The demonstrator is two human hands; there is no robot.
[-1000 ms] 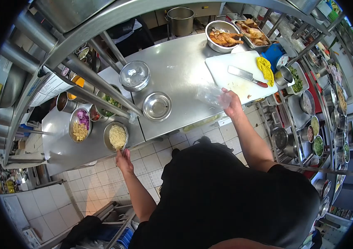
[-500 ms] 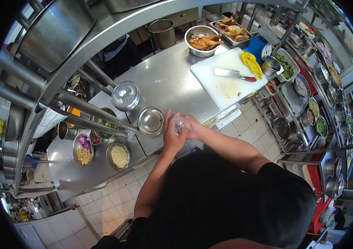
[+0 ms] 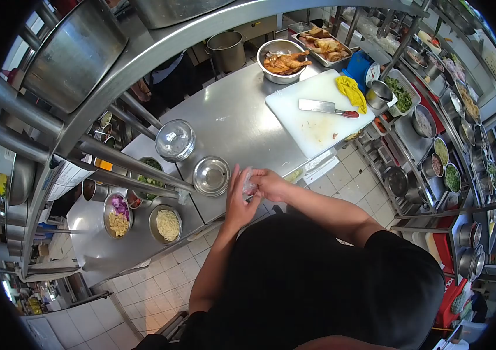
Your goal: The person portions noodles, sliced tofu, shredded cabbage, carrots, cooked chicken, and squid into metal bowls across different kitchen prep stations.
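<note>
Crumpled clear plastic [image 3: 248, 182], thin like a disposable glove or bag, is between my two hands close to the counter's front edge. My right hand [image 3: 272, 185] is closed, its fingertips pinching the plastic. My left hand [image 3: 238, 201] faces it with fingers stretched out and thumb apart, the plastic lying against its inner side. Just left of my hands stands a steel bowl [image 3: 212, 176]. Another steel bowl [image 3: 175, 140] with a clear, shiny surface sits behind it.
A cleaver [image 3: 318, 105] and yellow cloth [image 3: 350, 93] lie on a white cutting board [image 3: 297, 119]. Behind are a bowl of roasted poultry [image 3: 283, 62] and a poultry tray [image 3: 325, 45]. Noodles [image 3: 167, 225] and chopped ingredients [image 3: 118, 217] stand left, beneath the overhead shelf rail [image 3: 137, 73].
My right hand has turned and shifted slightly, and the plastic now stands up higher between my hands. My left hand has moved a little left. The bowls and board stay put.
</note>
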